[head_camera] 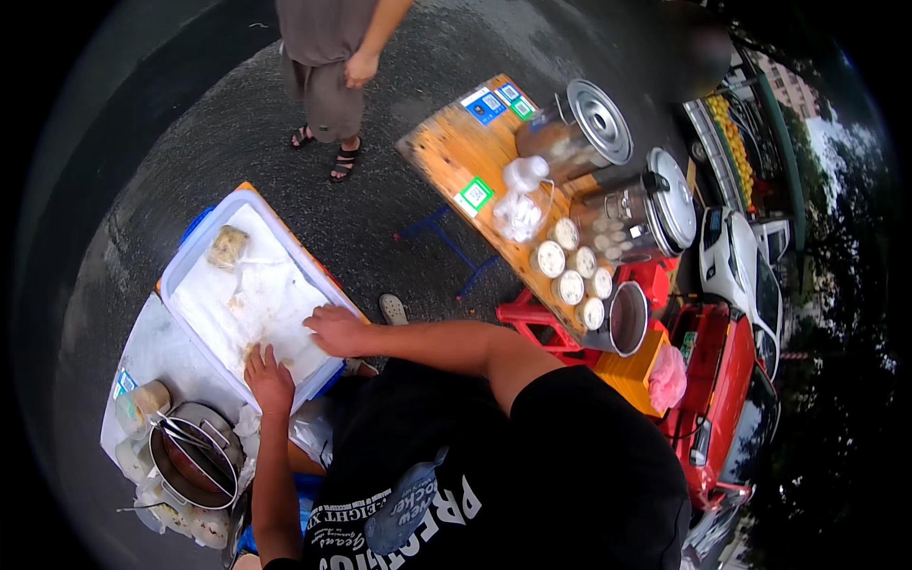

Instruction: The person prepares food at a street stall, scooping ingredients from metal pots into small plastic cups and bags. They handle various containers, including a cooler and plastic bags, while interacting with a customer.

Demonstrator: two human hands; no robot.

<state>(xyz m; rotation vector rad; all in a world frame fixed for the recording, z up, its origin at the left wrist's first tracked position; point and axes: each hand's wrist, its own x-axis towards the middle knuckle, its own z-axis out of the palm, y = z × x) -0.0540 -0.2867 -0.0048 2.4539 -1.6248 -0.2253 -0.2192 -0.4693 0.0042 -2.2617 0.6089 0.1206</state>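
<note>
A white plastic tray (169,283) lies before me, lined with a white cloth or paper sheet (274,303). Crumbs and pale brown stains mark the sheet. Near the tray's far left end sits a block of food (228,247), apparently wrapped in clear plastic. My left hand (269,377) is spread over the near end of the sheet, with a small brownish bit partly hidden beside its fingers. My right hand (336,331) reaches across the tray's right rim, fingertips at the sheet's edge; whether they pinch it is unclear.
At lower left, a metal pot (192,456) holds dark red contents and tongs. A wooden table (449,146) on the right bears lidded metal containers (598,125), several lidded cups (570,286) and printed codes. A person (328,64) stands beyond the tray. Red stools (534,320) stand nearby.
</note>
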